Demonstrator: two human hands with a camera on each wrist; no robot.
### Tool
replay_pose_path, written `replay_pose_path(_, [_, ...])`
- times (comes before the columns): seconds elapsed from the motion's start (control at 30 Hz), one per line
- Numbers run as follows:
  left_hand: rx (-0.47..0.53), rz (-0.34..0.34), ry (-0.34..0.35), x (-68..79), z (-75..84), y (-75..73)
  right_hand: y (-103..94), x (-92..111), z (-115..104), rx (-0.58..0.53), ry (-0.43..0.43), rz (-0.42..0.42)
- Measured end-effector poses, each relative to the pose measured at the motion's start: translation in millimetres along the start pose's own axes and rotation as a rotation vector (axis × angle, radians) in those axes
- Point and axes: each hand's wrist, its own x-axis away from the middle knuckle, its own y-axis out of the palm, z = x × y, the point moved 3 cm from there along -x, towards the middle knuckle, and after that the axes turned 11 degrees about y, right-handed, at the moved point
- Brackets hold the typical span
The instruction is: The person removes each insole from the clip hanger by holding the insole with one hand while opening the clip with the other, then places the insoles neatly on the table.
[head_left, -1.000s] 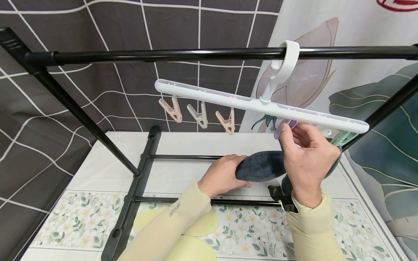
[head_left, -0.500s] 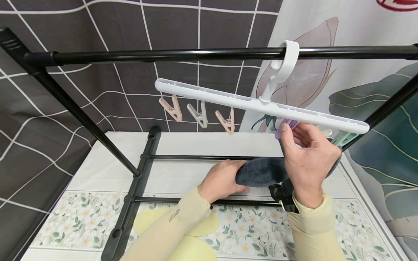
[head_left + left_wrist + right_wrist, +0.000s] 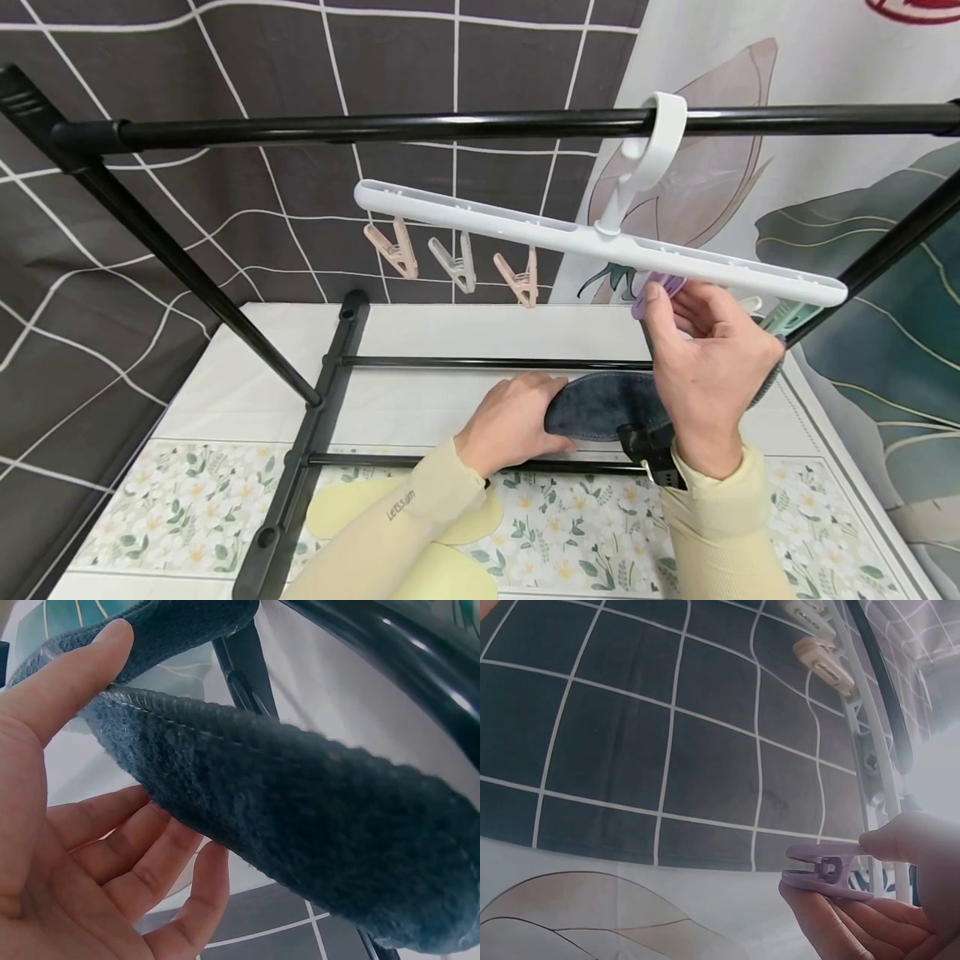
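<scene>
My left hand [image 3: 513, 421] holds one end of a dark blue plush cloth strip [image 3: 603, 406] with a stitched edge. In the left wrist view the thumb lies over the strip [image 3: 285, 795] and the fingers are beneath it. My right hand [image 3: 708, 362] pinches a purple clothespin [image 3: 660, 287] under the white clip hanger [image 3: 510, 229]. The right wrist view shows that clothespin [image 3: 825, 868] with nothing between its jaws. Behind the right hand the strip is partly hidden; it reappears near a green clothespin [image 3: 787, 317] at the hanger's right end.
The hanger hooks over a black rail [image 3: 375, 129] of a rack. Pink [image 3: 393, 248] and grey [image 3: 455, 262] clothespins hang from its left half. Two lower bars [image 3: 465, 362] cross the floral-patterned surface [image 3: 187, 508]. Pale yellow shapes [image 3: 450, 575] lie beneath the left sleeve. A dark grid-patterned curtain [image 3: 300, 67] hangs behind.
My left hand has moved slightly down, lowering the strip's end with it. My right hand keeps its place at the purple clothespin.
</scene>
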Motion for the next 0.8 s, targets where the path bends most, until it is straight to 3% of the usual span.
replay_pose_path(0.47, [-0.019, -0.053, 0.011, 6.1, 12.5, -0.3, -0.5, 0, 1, 0.024, 0.009, 0.006])
replay_pose_path(0.8, [0.007, -0.05, 0.051, 12.5, 17.7, 1.4, -0.4, -1, 2, 0.037, 0.013, 0.013])
